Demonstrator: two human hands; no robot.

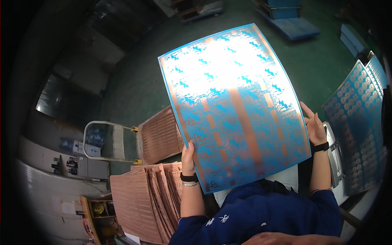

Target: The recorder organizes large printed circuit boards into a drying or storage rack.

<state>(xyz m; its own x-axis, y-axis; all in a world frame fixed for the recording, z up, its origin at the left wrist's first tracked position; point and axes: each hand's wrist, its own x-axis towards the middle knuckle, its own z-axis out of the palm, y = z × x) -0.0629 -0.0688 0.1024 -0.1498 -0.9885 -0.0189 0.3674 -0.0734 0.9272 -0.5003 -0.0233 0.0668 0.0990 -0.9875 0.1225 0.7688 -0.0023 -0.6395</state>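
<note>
A large circuit board panel (247, 122), blue with copper-coloured tracks and bands, is raised in front of my body. Strong glare washes out its upper part. My left hand (188, 160) grips its lower left edge, with the thumb on the near face and the other fingers mostly hidden behind. At the right edge, my right hand (315, 127) holds the panel with its index finger stretched upward along the side. Part of that hand is hidden by the panel. Dark bands circle both wrists.
Several copper-coloured panels (132, 200) stand stacked at lower left. Behind them, a hand cart (118, 141) carries more copper panels (160, 136). To the right stand blue panels with round patterns (354, 126). A blue flatbed trolley (292, 26) is at the far right on the green floor.
</note>
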